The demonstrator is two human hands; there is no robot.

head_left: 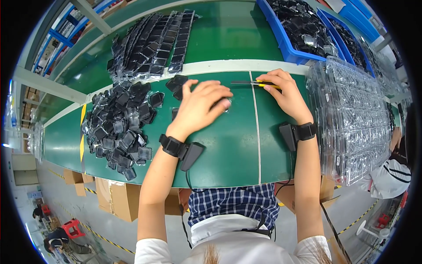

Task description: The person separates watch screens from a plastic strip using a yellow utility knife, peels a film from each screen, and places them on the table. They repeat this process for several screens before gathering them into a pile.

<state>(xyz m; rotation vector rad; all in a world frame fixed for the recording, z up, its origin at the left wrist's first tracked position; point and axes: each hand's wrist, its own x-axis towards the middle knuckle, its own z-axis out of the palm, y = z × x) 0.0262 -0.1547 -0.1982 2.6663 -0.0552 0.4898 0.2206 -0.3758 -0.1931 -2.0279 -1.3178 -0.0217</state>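
Note:
My left hand [200, 107] lies palm down on the green table [233, 149], fingers curled over a small dark clear-lidded case that is mostly hidden under them. My right hand [285, 91] rests a little to the right and grips a thin tool with a yellow handle and a dark metal tip [246, 82] pointing left. Two loose black cases [177, 85] lie just beyond my left fingers. Both wrists wear black straps with small black boxes.
A heap of small black cases [118, 127] lies at the left, with neat rows of them [154, 44] behind. Clear plastic trays [351, 114] are stacked at the right. Blue bins [299, 31] of parts stand at the back right. Another person [391, 171] is at the right edge.

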